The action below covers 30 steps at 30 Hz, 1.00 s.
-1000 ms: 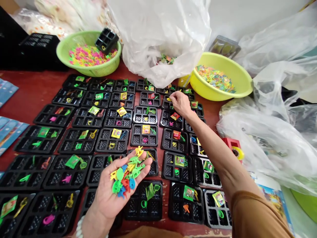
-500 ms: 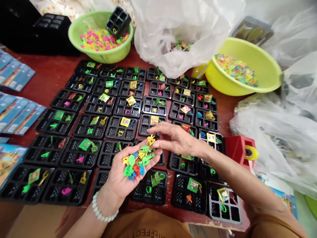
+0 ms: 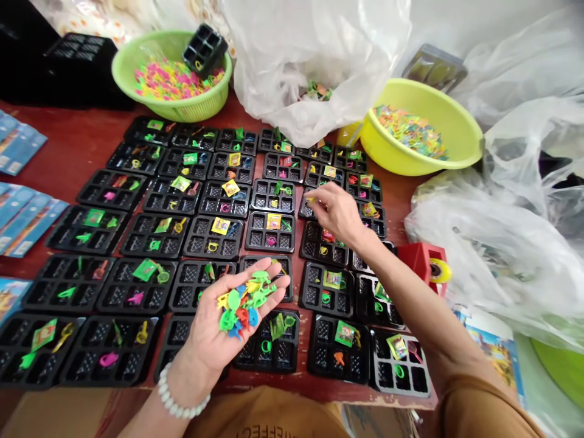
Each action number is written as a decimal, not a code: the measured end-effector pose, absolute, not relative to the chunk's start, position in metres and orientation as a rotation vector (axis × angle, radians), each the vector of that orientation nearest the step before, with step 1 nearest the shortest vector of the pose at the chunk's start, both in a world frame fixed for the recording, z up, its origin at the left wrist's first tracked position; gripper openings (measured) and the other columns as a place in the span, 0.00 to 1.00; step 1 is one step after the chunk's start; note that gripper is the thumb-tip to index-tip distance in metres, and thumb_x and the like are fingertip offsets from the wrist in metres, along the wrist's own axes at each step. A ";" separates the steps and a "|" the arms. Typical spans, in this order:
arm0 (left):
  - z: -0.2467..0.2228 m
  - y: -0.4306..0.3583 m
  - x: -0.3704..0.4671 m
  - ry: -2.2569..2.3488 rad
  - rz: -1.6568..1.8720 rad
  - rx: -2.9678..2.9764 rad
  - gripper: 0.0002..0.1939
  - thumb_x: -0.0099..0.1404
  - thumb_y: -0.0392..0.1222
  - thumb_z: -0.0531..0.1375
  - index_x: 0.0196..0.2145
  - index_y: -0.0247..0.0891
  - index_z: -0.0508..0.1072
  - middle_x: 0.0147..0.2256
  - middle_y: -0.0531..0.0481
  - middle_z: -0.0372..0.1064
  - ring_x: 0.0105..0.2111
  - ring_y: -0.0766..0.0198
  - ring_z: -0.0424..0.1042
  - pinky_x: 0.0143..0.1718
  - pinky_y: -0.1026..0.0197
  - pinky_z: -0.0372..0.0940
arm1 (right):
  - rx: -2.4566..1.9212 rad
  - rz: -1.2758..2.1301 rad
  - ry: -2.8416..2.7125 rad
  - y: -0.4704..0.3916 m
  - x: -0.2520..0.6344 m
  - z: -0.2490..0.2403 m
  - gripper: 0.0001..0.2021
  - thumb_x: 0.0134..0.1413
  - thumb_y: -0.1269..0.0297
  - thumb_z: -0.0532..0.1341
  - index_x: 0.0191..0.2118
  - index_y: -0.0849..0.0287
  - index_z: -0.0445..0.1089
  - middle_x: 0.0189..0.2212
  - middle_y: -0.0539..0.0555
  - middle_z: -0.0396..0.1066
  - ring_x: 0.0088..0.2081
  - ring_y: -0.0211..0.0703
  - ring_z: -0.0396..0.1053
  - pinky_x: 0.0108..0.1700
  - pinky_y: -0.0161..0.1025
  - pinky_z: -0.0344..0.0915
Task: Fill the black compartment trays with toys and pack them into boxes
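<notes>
Across the red table (image 3: 68,131), the black trays (image 3: 322,357) mostly carry sachets (image 3: 345,333) and trinkets (image 3: 339,358) beside bare compartments, and from here I see the left hand (image 3: 212,328) spread under plastic figures (image 3: 244,304) not yet in trays, the right hand (image 3: 340,213) pinching a yellow piece (image 3: 311,199) above one tray.

Thirty-six black plastic six-compartment trays (image 3: 319,356) lie on the red tabletop (image 3: 77,131), six rows of six, some partly covered by the arms. One more small black plastic tray (image 3: 205,47) sits in the one pale-green round plastic basket (image 3: 201,111). There is one yellow round plastic basin (image 3: 401,163), one red tape dispenser (image 3: 416,264), and one white beaded bracelet (image 3: 180,398). Of two hands, the left hand (image 3: 213,331) bears multicoloured plastic figures (image 3: 235,299) too overlapped to count; the right hand (image 3: 340,213) has one small yellow piece (image 3: 311,199).
</notes>
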<state>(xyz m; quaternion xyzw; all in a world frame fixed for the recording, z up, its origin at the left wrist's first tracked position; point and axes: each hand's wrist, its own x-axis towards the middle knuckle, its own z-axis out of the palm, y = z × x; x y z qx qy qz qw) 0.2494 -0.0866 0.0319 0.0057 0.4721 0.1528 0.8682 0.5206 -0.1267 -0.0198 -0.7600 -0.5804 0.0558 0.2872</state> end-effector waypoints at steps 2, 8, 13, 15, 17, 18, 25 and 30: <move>0.033 -0.087 0.250 1.009 0.336 0.002 0.29 0.67 0.30 0.52 0.65 0.21 0.69 0.48 0.27 0.80 0.47 0.40 0.82 0.44 0.47 0.81 | -2.273 0.025 -1.549 -0.113 0.549 -0.031 0.13 0.67 0.68 0.57 0.46 0.57 0.80 0.45 0.62 0.76 0.47 0.54 0.69 0.49 0.50 0.68; 0.040 -0.085 0.251 1.037 0.375 -0.001 0.33 0.68 0.31 0.51 0.69 0.23 0.63 0.50 0.27 0.79 0.49 0.40 0.81 0.45 0.48 0.80 | -2.269 0.057 -1.603 -0.113 0.547 -0.034 0.13 0.64 0.65 0.62 0.51 0.57 0.78 0.49 0.64 0.74 0.50 0.58 0.69 0.52 0.54 0.68; 0.034 -0.087 0.250 0.958 0.359 0.007 0.31 0.68 0.35 0.52 0.67 0.25 0.66 0.49 0.30 0.81 0.47 0.44 0.83 0.50 0.46 0.78 | -1.596 0.496 -1.854 -0.155 0.469 0.005 0.16 0.71 0.54 0.60 0.55 0.57 0.76 0.48 0.59 0.75 0.48 0.49 0.72 0.53 0.49 0.71; 0.031 -0.090 0.249 0.949 0.355 -0.006 0.28 0.68 0.34 0.52 0.63 0.26 0.72 0.44 0.34 0.83 0.41 0.48 0.84 0.51 0.44 0.78 | -1.460 0.610 -1.941 -0.168 0.442 0.015 0.19 0.71 0.52 0.60 0.58 0.57 0.74 0.49 0.60 0.74 0.50 0.49 0.71 0.53 0.50 0.72; 0.028 -0.093 0.248 0.970 0.371 -0.017 0.23 0.67 0.32 0.53 0.56 0.27 0.77 0.39 0.37 0.83 0.35 0.51 0.84 0.51 0.43 0.78 | -1.498 0.575 -1.973 -0.177 0.425 0.018 0.20 0.72 0.53 0.59 0.60 0.59 0.72 0.51 0.62 0.73 0.50 0.51 0.70 0.54 0.53 0.71; 0.028 -0.094 0.247 0.981 0.376 -0.018 0.21 0.67 0.31 0.53 0.52 0.28 0.79 0.38 0.38 0.83 0.34 0.51 0.83 0.51 0.42 0.78 | -1.536 0.536 -1.977 -0.180 0.421 0.018 0.20 0.72 0.53 0.59 0.60 0.60 0.72 0.51 0.62 0.73 0.50 0.51 0.69 0.54 0.54 0.71; 0.030 -0.101 0.247 0.915 0.336 0.000 0.19 0.67 0.31 0.52 0.48 0.29 0.80 0.39 0.37 0.83 0.40 0.50 0.84 0.55 0.41 0.76 | -1.537 0.498 -1.866 -0.186 0.419 0.016 0.14 0.74 0.62 0.56 0.55 0.60 0.75 0.46 0.60 0.74 0.47 0.47 0.71 0.51 0.47 0.70; 0.027 -0.110 0.248 0.873 0.280 -0.006 0.23 0.68 0.29 0.52 0.56 0.29 0.77 0.39 0.38 0.84 0.41 0.51 0.84 0.57 0.43 0.74 | -1.777 0.433 -1.806 -0.188 0.408 0.017 0.11 0.72 0.61 0.59 0.43 0.60 0.77 0.37 0.57 0.74 0.39 0.44 0.70 0.42 0.41 0.67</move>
